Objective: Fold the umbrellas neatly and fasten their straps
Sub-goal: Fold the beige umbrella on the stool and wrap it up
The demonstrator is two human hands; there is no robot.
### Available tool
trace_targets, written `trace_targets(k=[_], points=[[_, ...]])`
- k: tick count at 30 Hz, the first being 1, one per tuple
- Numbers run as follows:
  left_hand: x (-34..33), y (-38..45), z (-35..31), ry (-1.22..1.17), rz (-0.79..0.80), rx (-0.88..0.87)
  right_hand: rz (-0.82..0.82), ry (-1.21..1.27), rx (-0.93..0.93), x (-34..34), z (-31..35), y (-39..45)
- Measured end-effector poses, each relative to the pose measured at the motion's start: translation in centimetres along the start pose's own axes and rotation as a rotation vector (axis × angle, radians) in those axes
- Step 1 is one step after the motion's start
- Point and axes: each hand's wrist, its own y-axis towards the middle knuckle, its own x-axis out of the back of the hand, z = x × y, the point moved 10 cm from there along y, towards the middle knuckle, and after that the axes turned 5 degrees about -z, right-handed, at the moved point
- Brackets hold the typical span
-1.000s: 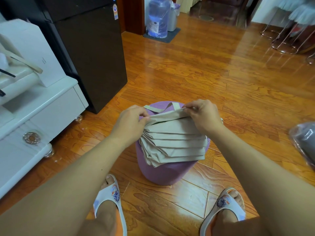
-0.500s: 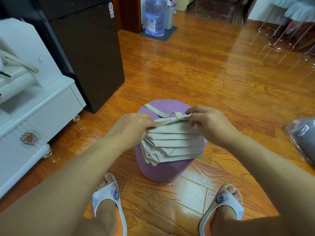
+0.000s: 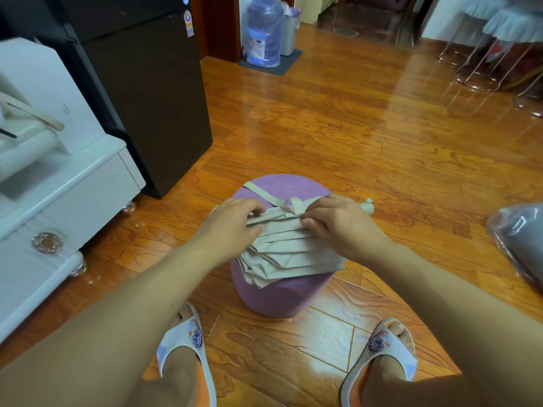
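The umbrella (image 3: 289, 254) is laid on the stool (image 3: 282, 295), pinched at its top pleats by the left hand (image 3: 232, 221) and right hand (image 3: 338, 224), evidently to align folds. The strap (image 3: 264, 193), beyond both hands, lies unfastened.

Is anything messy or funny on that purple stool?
A little: the umbrella pleats fan out unevenly over the stool edge, and its strap lies loose, unfastened. Nothing looks torn or spilled.

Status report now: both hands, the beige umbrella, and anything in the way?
Left hand and right hand both pinch the umbrella pleats. Umbrella lies on purple stool, strap loose, unfastened. Nothing blocking.
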Motion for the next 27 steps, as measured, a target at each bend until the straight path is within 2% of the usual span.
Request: trace_targets(k=[2, 4, 11, 14, 18, 21, 27], points=[[-0.5, 0.0, 0.5, 0.084, 0.041, 0.037, -0.006, -0.048, 0.028, -0.1, 0.0, 0.0], [-0.4, 0.2, 1.0, 0.053, 0.024, 0.082, 0.012, -0.076, 0.044, -0.4, -0.1, -0.2], [2.1, 0.7, 1.5, -0.067, -0.199, 0.147, -0.078, -0.082, 0.072, -0.2, 0.2, 0.2], [2.7, 0.8, 1.7, -0.055, -0.196, 0.145, -0.136, -0.072, 0.066, 0.3, 0.2, 0.5], [2.8, 0.8, 1.5, 0.039, -0.148, 0.059, -0.22, -0.036, 0.01, 1.5, -0.2, 1.3], [3.2, 0.7, 1.0, 0.032, -0.172, -0.003, -0.241, -0.023, -0.008, 1.8, -0.5, 1.9], [2.7, 0.5, 1.5, -0.048, -0.143, 0.044, -0.283, 0.006, -0.086, 2.4, -1.0, 2.7]])
